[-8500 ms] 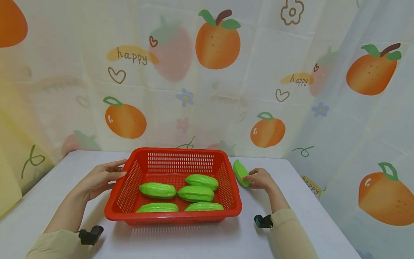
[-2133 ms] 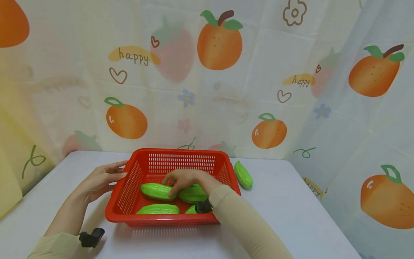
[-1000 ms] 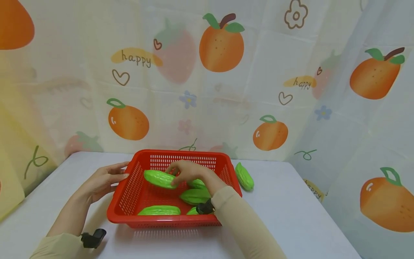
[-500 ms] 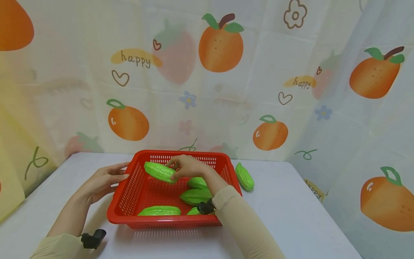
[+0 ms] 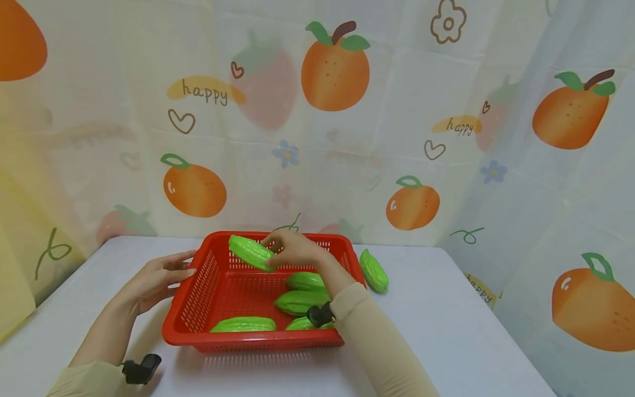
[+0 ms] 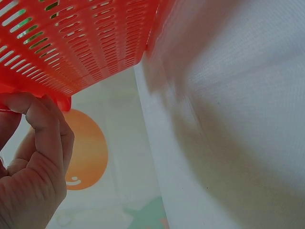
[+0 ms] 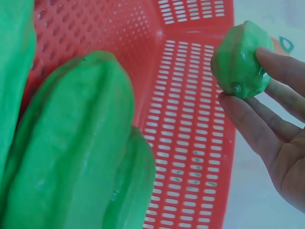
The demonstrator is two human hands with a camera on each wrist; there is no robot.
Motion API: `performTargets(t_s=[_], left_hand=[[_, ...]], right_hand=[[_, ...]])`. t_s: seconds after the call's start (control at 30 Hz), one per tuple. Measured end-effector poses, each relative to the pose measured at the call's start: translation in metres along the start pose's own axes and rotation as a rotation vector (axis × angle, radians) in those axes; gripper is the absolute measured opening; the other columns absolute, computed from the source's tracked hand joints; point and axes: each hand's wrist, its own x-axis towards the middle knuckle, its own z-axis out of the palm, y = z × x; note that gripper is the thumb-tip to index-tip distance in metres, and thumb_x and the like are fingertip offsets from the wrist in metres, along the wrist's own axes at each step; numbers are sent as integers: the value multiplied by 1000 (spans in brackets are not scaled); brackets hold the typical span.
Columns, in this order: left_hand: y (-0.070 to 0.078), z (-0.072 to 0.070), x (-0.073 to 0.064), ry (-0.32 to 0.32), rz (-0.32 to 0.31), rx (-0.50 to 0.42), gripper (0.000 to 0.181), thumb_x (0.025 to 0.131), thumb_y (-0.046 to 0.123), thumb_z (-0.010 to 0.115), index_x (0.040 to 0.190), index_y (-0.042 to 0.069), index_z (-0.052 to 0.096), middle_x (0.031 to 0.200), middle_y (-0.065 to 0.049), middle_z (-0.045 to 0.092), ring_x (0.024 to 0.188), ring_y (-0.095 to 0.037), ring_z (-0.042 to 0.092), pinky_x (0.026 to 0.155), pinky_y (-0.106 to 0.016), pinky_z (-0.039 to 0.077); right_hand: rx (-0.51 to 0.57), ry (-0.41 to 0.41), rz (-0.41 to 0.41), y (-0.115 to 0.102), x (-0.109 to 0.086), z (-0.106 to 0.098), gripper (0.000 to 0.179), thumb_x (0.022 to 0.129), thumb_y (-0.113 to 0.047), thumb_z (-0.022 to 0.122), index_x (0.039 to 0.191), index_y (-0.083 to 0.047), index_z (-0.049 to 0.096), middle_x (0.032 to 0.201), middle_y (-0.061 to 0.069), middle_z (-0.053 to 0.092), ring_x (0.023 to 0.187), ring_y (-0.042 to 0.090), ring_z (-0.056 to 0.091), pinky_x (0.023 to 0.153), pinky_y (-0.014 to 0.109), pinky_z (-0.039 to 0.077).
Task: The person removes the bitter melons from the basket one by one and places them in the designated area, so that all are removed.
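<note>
My right hand (image 5: pixel 297 248) pinches one end of a light green, ridged bitter melon (image 5: pixel 250 252), raised above the floor of a red plastic basket (image 5: pixel 238 341). Seen from the right wrist, thumb and fingers hold this melon (image 7: pixel 240 62) end-on near the basket's slotted wall (image 7: pixel 186 143). Several other bitter melons lie inside: one at front left (image 5: pixel 243 324), the rest grouped on the right (image 5: pixel 297 302), partly behind my right wrist. My left hand (image 5: pixel 154 281) grips the basket's left rim; in the left wrist view its fingers (image 6: pixel 45 129) curl at that rim.
One more bitter melon (image 5: pixel 374 271) lies on the white-covered table (image 5: pixel 446 320), just right of the basket. A fruit-printed curtain (image 5: pixel 342 182) hangs behind the table and along its sides.
The right hand went from beside the outside melon into the basket, took hold of the left melon there, and has lifted it up toward the back. The left hand stays at the rim.
</note>
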Motion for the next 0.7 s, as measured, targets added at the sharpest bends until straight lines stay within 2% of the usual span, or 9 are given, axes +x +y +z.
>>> performTargets(t_s=[0.2,0.43,0.7], left_hand=[[0,-1,0,-3,2,0,77,98,34,60,158,8,19,113,5,60,100,-10,64,92,-37,58],[0,-1,1,-13,6,-7,75,99,31,58,157,6,20,113,3,61,99,-9,64,90,-36,58],[1,0,0,-13,2,-5,75,99,31,58,158,5,19,113,3,60,99,-8,64,89,-35,58]], right_hand=[[60,39,1,1,-4,-10,50,87,-22,75,134,-18,58,134,6,62,126,23,57,98,36,52],[127,97,10,3,-8,-21,53,86,-19,76,135,-15,57,127,12,65,117,25,63,90,34,54],[162,163,-9,3,-18,-38,52,84,-17,75,133,-12,58,125,18,65,116,30,63,89,35,55]])
